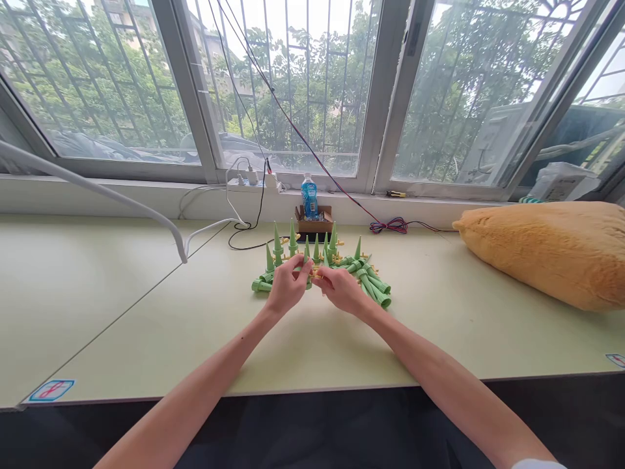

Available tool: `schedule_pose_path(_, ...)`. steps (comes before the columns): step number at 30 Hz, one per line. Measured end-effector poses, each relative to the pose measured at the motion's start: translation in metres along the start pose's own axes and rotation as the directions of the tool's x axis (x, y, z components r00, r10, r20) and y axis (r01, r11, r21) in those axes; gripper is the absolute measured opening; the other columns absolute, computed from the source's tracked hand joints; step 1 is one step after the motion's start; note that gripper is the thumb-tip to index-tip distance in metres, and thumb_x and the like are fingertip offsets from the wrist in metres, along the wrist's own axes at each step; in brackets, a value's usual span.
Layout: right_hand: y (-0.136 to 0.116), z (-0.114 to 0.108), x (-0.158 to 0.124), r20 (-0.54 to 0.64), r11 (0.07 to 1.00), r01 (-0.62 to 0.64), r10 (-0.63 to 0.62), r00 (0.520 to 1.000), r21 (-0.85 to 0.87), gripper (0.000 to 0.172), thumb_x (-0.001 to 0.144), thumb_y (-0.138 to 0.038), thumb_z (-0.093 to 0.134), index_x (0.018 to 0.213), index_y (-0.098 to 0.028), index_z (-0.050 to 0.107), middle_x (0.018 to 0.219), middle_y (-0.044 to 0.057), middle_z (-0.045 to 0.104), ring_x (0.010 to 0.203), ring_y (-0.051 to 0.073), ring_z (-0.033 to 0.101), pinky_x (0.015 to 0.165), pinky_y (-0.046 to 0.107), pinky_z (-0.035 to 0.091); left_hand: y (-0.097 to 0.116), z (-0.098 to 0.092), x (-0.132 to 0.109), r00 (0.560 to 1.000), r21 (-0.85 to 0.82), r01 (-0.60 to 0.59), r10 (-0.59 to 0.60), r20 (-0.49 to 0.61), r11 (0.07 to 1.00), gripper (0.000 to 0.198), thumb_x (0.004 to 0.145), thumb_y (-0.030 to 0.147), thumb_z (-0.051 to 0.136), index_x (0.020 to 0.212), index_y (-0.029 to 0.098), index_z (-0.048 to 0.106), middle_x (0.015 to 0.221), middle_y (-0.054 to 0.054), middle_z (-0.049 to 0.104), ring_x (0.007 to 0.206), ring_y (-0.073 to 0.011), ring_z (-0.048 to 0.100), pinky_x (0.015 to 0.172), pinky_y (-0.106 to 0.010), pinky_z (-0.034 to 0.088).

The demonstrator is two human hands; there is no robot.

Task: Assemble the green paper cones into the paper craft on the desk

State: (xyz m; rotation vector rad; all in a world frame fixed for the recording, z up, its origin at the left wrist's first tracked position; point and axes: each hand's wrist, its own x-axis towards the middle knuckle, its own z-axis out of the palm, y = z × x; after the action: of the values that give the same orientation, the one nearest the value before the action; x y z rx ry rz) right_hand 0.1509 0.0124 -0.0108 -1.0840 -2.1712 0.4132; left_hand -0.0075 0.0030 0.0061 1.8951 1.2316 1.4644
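Observation:
My left hand (pixel 289 281) is closed around a green plastic watering spike (pixel 307 251), its pointed end up. At the spike's side, my right hand (pixel 340 288) pinches a small yellow valve (pixel 315 271); my fingers partly cover both parts. Behind my hands, several more green spikes (pixel 293 240) stand upright, some with yellow valves at their sides. To the right of my right hand lies a pile of green spikes (pixel 377 286), their hollow ends toward me. A few others (pixel 262 285) lie just left of my left hand.
Beyond the spikes, a blue-labelled bottle (pixel 309 197) rises from a small cardboard box (pixel 312 225). A power strip (pixel 254 182) with cables sits by the sill. A coiled cable (pixel 389 225) and a large orange plush cushion (pixel 541 254) lie to the right. A white curved arm (pixel 146 198) crosses the left.

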Motion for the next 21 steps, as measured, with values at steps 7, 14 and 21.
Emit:
schedule_pose_path(7,-0.0025,-0.0012,-0.0008,0.006,1.000,0.002,-0.002,1.000,-0.022,0.033,0.098,-0.033,0.041,0.069,-0.019,0.048,0.058,-0.002,0.055,0.053,0.010,0.048,0.054,0.022,0.026,0.0003,-0.0004,0.0000,1.000,-0.004,0.003,-0.003,0.004,1.000,0.031,0.087,0.046,0.053,0.072,0.018,0.053,0.067,0.000,0.054,0.050,-0.0091,0.049,0.043,-0.021,0.038)
schedule_pose_path(14,-0.0028,-0.0012,-0.0003,0.028,0.999,-0.008,0.010,1.000,-0.049,0.040,0.100,-0.038,0.037,0.067,-0.019,0.051,0.056,-0.001,0.054,0.052,0.011,0.047,0.053,0.022,0.026,-0.0012,-0.0005,0.0001,1.000,0.000,0.005,-0.005,0.012,1.000,0.032,0.086,0.048,0.053,0.072,0.018,0.053,0.067,-0.001,0.055,0.050,-0.0101,0.051,0.041,-0.021,0.035)
schedule_pose_path(21,-0.0015,0.0003,-0.0001,-0.002,0.998,-0.039,0.039,0.999,-0.040,0.027,0.097,-0.038,0.045,0.080,-0.020,0.056,0.061,-0.001,0.059,0.055,0.012,0.050,0.054,0.022,0.027,-0.0008,-0.0002,0.0000,1.000,0.011,0.011,-0.011,-0.002,1.000,0.031,0.086,0.046,0.053,0.074,0.018,0.055,0.069,-0.002,0.058,0.051,-0.0108,0.054,0.042,-0.021,0.038)
